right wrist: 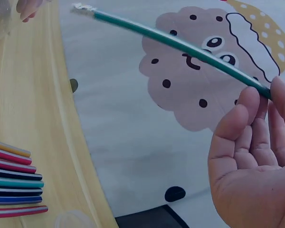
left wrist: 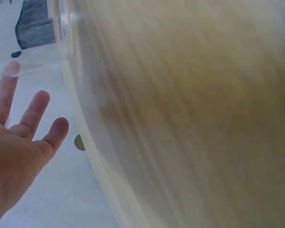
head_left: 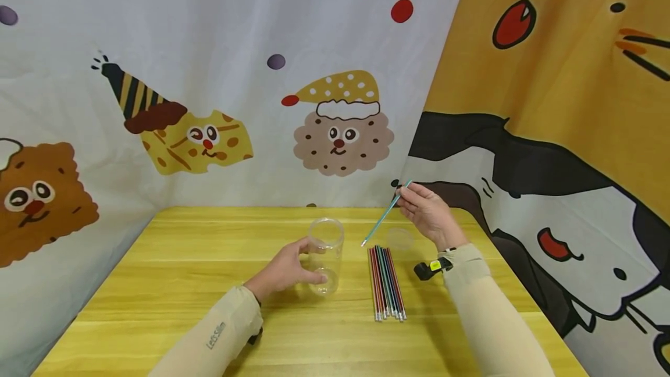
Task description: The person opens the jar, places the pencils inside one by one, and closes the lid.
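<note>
On the left, a clear plastic jar stands upright with its round opening on top. My left hand holds it from the side, thumb across the near side and fingers toward the back; in the left wrist view the other fingers of the left hand spread apart. My right hand pinches a teal pencil near one end between thumb and fingertips, raised above the table. The pencil slants down toward the left, its eraser end lowest. Below it lies a row of coloured pencils, side by side.
A clear round lid lies on the wooden table behind the pencil row, near the right hand. Behind the table's far edge hangs a cloth printed with cartoon figures; another printed cloth hangs along the right.
</note>
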`<state>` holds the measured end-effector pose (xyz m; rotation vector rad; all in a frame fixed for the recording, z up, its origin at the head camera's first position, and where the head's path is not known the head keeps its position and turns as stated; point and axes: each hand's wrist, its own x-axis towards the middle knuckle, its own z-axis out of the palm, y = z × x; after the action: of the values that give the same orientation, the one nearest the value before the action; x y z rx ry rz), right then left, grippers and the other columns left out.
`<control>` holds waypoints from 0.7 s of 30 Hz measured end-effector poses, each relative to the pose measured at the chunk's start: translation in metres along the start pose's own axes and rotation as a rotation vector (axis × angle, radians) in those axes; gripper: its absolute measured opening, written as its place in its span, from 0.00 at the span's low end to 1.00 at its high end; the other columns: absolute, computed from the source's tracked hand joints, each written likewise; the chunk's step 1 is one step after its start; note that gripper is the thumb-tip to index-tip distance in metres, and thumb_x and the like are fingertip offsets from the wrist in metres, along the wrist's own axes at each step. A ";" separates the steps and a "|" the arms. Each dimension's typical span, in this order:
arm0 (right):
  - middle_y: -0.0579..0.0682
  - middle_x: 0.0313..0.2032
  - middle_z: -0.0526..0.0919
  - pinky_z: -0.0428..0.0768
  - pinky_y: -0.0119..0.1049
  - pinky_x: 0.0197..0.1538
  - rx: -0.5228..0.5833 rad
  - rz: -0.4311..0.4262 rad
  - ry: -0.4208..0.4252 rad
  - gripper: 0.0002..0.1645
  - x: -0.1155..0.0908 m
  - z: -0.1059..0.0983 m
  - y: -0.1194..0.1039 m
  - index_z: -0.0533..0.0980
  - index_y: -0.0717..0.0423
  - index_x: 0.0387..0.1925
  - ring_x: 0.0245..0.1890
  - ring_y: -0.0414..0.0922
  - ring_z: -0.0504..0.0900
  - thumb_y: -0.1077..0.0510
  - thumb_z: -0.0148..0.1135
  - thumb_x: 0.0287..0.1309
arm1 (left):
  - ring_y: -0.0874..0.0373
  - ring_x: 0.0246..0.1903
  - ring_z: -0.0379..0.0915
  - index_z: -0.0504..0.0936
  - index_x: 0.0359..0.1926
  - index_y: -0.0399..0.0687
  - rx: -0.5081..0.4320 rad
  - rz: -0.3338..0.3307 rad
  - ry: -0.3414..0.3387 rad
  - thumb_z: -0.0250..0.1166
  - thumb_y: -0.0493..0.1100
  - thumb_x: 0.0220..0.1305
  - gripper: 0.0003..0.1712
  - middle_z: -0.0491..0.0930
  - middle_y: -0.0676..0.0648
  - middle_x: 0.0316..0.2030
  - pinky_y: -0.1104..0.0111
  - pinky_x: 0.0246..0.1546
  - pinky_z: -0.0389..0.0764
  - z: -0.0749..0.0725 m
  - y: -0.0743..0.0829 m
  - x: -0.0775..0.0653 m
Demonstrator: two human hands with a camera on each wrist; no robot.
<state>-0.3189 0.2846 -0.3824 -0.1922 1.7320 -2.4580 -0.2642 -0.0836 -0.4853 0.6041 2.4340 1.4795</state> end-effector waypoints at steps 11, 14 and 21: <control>0.44 0.41 0.90 0.87 0.29 0.47 0.122 -0.021 -0.004 0.09 0.000 0.012 -0.002 0.84 0.49 0.41 0.40 0.38 0.88 0.56 0.59 0.79 | 0.43 0.74 0.68 0.79 0.66 0.59 -0.002 0.003 -0.001 0.85 0.54 0.55 0.39 0.82 0.51 0.67 0.40 0.69 0.75 0.000 -0.002 0.002; 0.43 0.41 0.90 0.86 0.29 0.47 0.139 -0.026 -0.036 0.11 0.000 0.015 -0.001 0.84 0.48 0.41 0.40 0.38 0.88 0.56 0.57 0.81 | 0.43 0.74 0.68 0.79 0.67 0.58 0.004 0.004 -0.002 0.85 0.54 0.55 0.40 0.82 0.51 0.67 0.40 0.68 0.76 0.000 -0.002 0.002; 0.44 0.38 0.91 0.87 0.31 0.46 0.102 -0.004 -0.069 0.09 0.000 0.027 0.007 0.83 0.49 0.39 0.39 0.39 0.89 0.56 0.59 0.79 | 0.42 0.74 0.68 0.79 0.66 0.59 -0.003 0.002 -0.003 0.85 0.53 0.56 0.38 0.81 0.50 0.67 0.39 0.68 0.75 0.000 -0.002 0.001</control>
<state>-0.3143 0.2572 -0.3802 -0.2676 1.5761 -2.5035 -0.2659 -0.0838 -0.4866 0.6082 2.4298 1.4814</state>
